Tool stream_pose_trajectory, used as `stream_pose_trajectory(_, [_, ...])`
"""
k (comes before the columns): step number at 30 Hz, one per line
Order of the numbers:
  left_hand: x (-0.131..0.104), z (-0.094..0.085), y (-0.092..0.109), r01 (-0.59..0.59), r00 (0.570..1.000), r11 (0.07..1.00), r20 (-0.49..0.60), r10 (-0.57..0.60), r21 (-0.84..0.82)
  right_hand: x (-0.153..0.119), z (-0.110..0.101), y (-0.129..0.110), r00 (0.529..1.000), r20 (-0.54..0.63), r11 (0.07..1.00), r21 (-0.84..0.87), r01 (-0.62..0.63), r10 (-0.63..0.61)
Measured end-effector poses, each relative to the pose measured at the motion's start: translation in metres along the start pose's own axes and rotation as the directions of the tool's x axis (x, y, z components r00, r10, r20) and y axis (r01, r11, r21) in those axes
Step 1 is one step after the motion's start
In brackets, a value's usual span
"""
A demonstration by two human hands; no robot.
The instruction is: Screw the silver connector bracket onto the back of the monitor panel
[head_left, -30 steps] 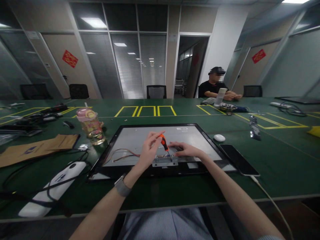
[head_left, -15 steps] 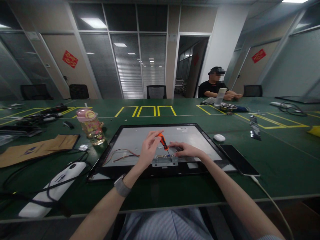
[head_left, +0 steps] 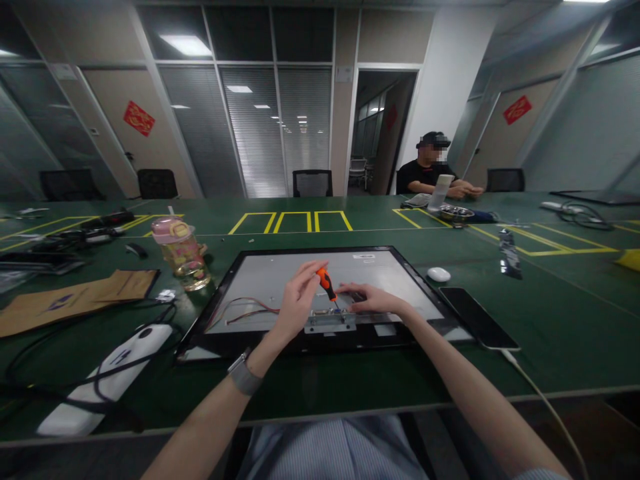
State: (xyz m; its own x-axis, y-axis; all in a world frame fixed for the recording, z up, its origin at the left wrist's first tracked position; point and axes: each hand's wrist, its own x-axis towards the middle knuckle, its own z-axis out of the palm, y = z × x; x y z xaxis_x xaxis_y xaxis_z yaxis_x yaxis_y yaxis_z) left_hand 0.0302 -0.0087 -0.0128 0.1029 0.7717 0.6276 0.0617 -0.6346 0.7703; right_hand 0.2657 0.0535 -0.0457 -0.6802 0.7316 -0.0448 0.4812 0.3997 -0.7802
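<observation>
My left hand (head_left: 300,293) grips the top of an orange-and-black screwdriver (head_left: 326,285). The tool leans, its thin shaft pointing down at a metal bracket with connector ports (head_left: 330,323). This bracket sits along the near side of a flat display panel (head_left: 280,272), which lies with its grey metal back up inside a black frame. Just right of the screwdriver tip, my right hand (head_left: 373,299) rests at the bracket, thumb and fingers apart; its fingertips are partly hidden. Loose thin wires (head_left: 245,307) lie on the panel, left of my left hand.
Left of the panel are a pink-lidded bottle (head_left: 180,253), a brown paper bag (head_left: 75,300) and a white power strip (head_left: 107,380) with black cables. To the right lie a white earbud case (head_left: 439,274) and a phone (head_left: 477,319) on a cable. Another person (head_left: 430,170) sits across the table.
Both hands and the panel stay almost in place. The screwdriver handle shows slightly different markings, as if turned a little.
</observation>
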Motion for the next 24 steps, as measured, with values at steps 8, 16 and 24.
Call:
stream_pose_trajectory(8, [0.0014,0.0027,0.0014,0.014,0.996,1.000,-0.082,-0.016,-0.019,-0.0003,0.0003,-0.0003,1.000,-0.006,1.000,0.004,-0.002,0.003])
stream_pose_trajectory(16, [0.0014,0.0002,0.0038,0.033,0.999,0.998,-0.031,-0.035,-0.050,0.0005,0.0005,-0.0019,1.000,0.001,0.999,-0.029,-0.013,0.013])
stream_pose_trajectory(24, [0.0036,0.0015,-0.0012,0.064,0.992,0.997,-0.108,-0.068,-0.036,0.0014,0.0015,0.0024,1.000,-0.009,1.000,0.000,0.024,-0.024])
